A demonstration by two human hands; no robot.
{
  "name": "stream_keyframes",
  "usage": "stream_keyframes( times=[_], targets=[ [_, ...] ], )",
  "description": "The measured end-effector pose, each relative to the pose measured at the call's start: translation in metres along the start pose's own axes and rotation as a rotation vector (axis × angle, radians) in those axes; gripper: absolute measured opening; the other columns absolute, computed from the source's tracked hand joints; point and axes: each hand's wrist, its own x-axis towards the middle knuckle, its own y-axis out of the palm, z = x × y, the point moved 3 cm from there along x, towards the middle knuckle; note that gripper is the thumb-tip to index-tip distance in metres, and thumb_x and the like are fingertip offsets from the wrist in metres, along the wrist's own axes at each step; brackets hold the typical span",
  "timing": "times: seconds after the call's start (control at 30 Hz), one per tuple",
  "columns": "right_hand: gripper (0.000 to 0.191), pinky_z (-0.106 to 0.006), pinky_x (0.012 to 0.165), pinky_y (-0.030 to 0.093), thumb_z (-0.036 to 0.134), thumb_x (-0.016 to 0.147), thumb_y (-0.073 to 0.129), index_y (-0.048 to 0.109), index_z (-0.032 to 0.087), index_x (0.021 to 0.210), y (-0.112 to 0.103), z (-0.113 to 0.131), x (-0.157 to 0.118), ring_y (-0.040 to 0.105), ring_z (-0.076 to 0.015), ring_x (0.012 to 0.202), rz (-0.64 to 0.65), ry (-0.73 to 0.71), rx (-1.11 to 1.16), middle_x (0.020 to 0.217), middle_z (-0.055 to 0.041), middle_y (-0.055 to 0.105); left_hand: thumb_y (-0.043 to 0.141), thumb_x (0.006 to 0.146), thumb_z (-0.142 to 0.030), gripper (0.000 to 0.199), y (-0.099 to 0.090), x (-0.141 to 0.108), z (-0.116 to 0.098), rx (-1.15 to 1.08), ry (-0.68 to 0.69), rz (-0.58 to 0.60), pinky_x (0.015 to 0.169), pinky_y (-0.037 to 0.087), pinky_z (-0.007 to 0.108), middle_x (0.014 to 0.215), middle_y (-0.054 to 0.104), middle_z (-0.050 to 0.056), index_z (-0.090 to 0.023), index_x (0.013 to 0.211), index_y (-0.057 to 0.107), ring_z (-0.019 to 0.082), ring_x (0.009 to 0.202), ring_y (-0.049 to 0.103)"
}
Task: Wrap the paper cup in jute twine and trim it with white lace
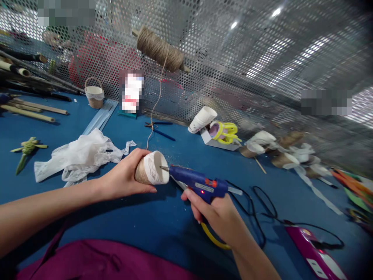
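Note:
In my left hand [125,175] lies a paper cup [151,169], tipped on its side with its open mouth toward the right. Brown twine covers its lower part and a white lace band circles it near the rim. My right hand [215,214] grips a blue glue gun [198,181] with a small red light lit. The gun's metal nozzle is at the cup's mouth; whether it touches the inner wall I cannot tell. A strand of twine [159,97] runs from the twine spool [160,48] down behind the cup.
White lace [84,155] is heaped at left, near a small twine basket [94,93]. Pliers [160,130], stacked paper cups [202,119] and a box with yellow-handled scissors [224,132] stand behind. A black cord [252,210] loops toward a purple power strip [316,252] at right.

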Motion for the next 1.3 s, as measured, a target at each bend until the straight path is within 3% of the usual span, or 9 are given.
stream_keyframes(
  times=[0.17,0.27,0.47,0.63,0.77,0.93,1.07,1.2,1.3],
  targets=[
    [0.034,-0.024,0.045,0.038,0.046,0.082,0.054,0.063,0.015,0.072,-0.009,-0.002,0.0,0.042,-0.0087,0.037,0.005,-0.053,0.131,0.037,0.0053,0.046,0.073,0.063,-0.04,0.063,-0.001,-0.001,0.0,0.055,0.057,0.027,0.085,0.045,0.04,0.105,0.054,0.008,-0.018,0.114,0.043,0.024,0.095,0.055],
    [0.033,-0.023,0.045,0.037,0.044,0.082,0.054,0.062,0.014,0.07,-0.012,-0.003,0.002,0.042,-0.0082,0.037,-0.026,-0.082,0.143,0.037,0.0055,0.045,0.074,0.063,-0.039,0.064,-0.001,-0.001,-0.001,0.049,0.051,0.047,0.083,0.046,0.039,0.105,0.054,0.008,-0.017,0.115,0.043,0.023,0.094,0.055],
    [0.034,-0.024,0.05,0.042,0.044,0.083,0.053,0.061,0.014,0.067,-0.013,-0.003,0.002,0.046,-0.0091,0.039,0.092,-0.023,0.024,0.039,0.0044,0.047,0.073,0.063,-0.039,0.063,-0.002,0.001,-0.004,0.082,0.026,0.062,0.083,0.046,0.04,0.106,0.054,0.009,-0.017,0.113,0.043,0.024,0.094,0.055],
    [0.034,-0.025,0.051,0.043,0.044,0.083,0.051,0.062,0.015,0.068,-0.017,-0.002,0.002,0.046,-0.0098,0.039,0.029,-0.048,0.04,0.038,0.0051,0.046,0.073,0.063,-0.04,0.064,-0.001,-0.001,-0.004,0.091,0.07,0.068,0.083,0.046,0.038,0.106,0.054,0.008,-0.017,0.115,0.042,0.023,0.094,0.055],
    [0.043,-0.026,0.056,0.045,0.043,0.083,0.051,0.051,0.019,0.048,-0.015,-0.001,0.001,0.055,-0.0136,0.049,0.107,-0.027,-0.041,0.04,0.0011,0.049,0.073,0.063,-0.041,0.064,-0.001,-0.001,-0.003,0.09,0.075,0.069,0.083,0.046,0.04,0.105,0.054,0.008,-0.018,0.115,0.044,0.024,0.095,0.055],
    [0.038,-0.028,0.058,0.046,0.045,0.084,0.049,0.057,0.019,0.058,-0.017,-0.002,0.0,0.053,-0.0136,0.046,0.034,-0.047,-0.036,0.04,0.0024,0.049,0.074,0.061,-0.043,0.066,-0.001,0.0,-0.004,0.097,0.092,0.063,0.084,0.045,0.041,0.106,0.053,0.008,-0.019,0.115,0.044,0.024,0.096,0.054],
    [0.05,-0.029,0.068,0.047,0.045,0.083,0.051,0.044,0.021,0.04,-0.016,-0.002,0.002,0.062,-0.0195,0.064,0.076,-0.056,-0.079,0.04,-0.0016,0.05,0.074,0.062,-0.043,0.065,0.0,0.0,-0.003,0.089,0.081,0.081,0.085,0.045,0.042,0.106,0.053,0.008,-0.019,0.115,0.044,0.025,0.096,0.054],
    [0.039,-0.028,0.056,0.045,0.045,0.083,0.052,0.058,0.018,0.056,-0.016,-0.001,0.001,0.05,-0.0126,0.042,0.071,-0.05,0.003,0.038,0.0022,0.048,0.075,0.061,-0.044,0.068,0.0,-0.001,-0.002,0.062,0.061,0.073,0.086,0.045,0.043,0.109,0.055,0.01,-0.02,0.116,0.042,0.026,0.099,0.055],
    [0.034,-0.025,0.048,0.04,0.045,0.081,0.056,0.063,0.015,0.066,-0.016,0.0,0.0,0.044,-0.0099,0.038,0.065,-0.024,0.076,0.037,0.0038,0.047,0.077,0.058,-0.045,0.073,0.001,-0.001,-0.001,0.0,0.03,0.096,0.084,0.047,0.042,0.108,0.058,0.01,-0.02,0.116,0.041,0.027,0.097,0.057]
  ],
)
